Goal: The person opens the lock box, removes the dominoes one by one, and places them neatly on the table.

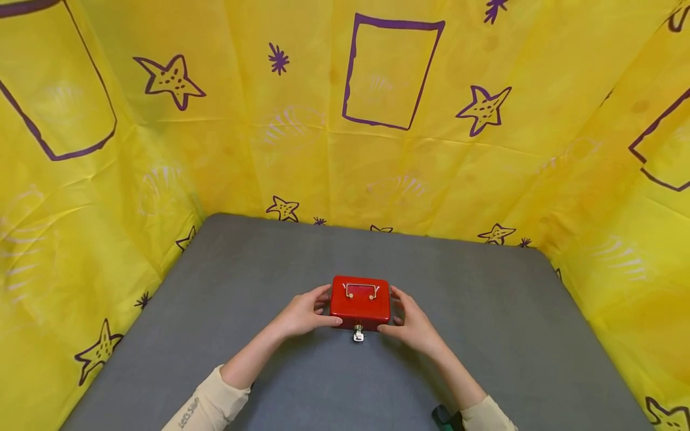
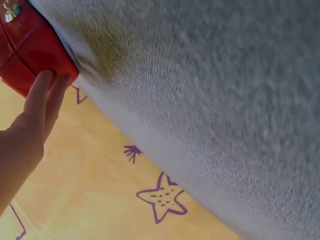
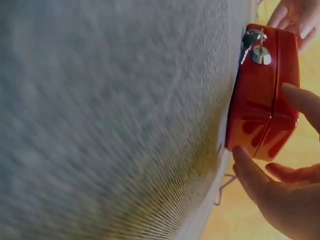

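Observation:
A small red cash box [image 1: 360,304] rests on the grey table with its lid down and a wire handle [image 1: 360,290] folded on top. At its front is a silver lock [image 3: 261,55] with a key in it and more keys [image 3: 246,47] hanging beside. My left hand [image 1: 303,312] holds the box's left side, thumb at the front and fingers along the side. From the other side my right hand [image 1: 416,323] holds it, the thumb likewise at the front corner. Fingers [image 2: 37,95] of the left hand touch the red side in the left wrist view.
Grey cloth covers the table [image 1: 259,257]. Yellow fabric walls [image 1: 302,161] with purple drawings rise behind and on both sides. A dark green object [image 1: 443,417], partly cut off, lies by the right sleeve at the bottom edge.

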A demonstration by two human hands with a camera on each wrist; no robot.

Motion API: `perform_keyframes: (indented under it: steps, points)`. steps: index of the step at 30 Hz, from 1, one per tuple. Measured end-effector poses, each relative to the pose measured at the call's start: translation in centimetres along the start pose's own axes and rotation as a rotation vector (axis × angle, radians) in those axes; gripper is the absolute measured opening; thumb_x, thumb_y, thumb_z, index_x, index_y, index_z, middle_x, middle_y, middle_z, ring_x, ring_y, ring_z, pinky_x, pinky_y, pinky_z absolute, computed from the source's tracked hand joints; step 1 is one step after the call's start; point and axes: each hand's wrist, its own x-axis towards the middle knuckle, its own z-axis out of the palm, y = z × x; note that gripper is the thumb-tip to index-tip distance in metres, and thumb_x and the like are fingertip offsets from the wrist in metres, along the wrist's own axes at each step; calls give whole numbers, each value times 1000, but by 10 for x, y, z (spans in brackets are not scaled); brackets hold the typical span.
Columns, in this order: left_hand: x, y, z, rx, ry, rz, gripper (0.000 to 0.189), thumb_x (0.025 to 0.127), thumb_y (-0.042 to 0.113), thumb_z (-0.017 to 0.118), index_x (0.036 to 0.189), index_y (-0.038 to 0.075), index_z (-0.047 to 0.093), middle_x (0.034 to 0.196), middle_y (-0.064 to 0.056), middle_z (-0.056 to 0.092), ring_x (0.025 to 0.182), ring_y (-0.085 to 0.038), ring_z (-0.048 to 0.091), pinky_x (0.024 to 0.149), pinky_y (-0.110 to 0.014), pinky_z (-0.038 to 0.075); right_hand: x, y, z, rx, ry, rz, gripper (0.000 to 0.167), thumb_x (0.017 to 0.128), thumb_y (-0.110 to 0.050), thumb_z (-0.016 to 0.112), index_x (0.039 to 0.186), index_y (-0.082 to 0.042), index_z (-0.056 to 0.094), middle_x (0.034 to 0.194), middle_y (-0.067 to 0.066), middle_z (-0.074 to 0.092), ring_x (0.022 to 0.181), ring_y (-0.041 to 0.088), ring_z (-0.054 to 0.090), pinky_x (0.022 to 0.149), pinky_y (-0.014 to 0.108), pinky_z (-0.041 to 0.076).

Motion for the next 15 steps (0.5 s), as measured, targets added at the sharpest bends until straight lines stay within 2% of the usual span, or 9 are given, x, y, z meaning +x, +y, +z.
perform_keyframes:
  steps: [4,8,15]
  points:
    - [6,-2,-4,24,-57,0,97,77,27,83,149,-5,27,149,-22,39,131,-36,46,99,-45,46,4,-2,-3,-117,-2,-59,96,75,-19,84,152,-5,28,147,16,38,132,34,40,97,50,47]
    - [15,-8,-8,81,-113,18,108,74,30,85,152,-3,19,153,-20,33,135,-34,41,104,-46,41,10,-5,-7,-212,-33,-117,103,73,-26,85,154,-7,25,154,13,31,139,32,32,101,55,42]
    - [28,-17,-10,166,-193,46,120,70,36,87,155,2,10,157,-15,26,141,-33,30,112,-55,27,18,-1,-11,-267,-141,-208,107,73,-31,85,154,-5,21,160,12,20,145,31,21,109,54,33]
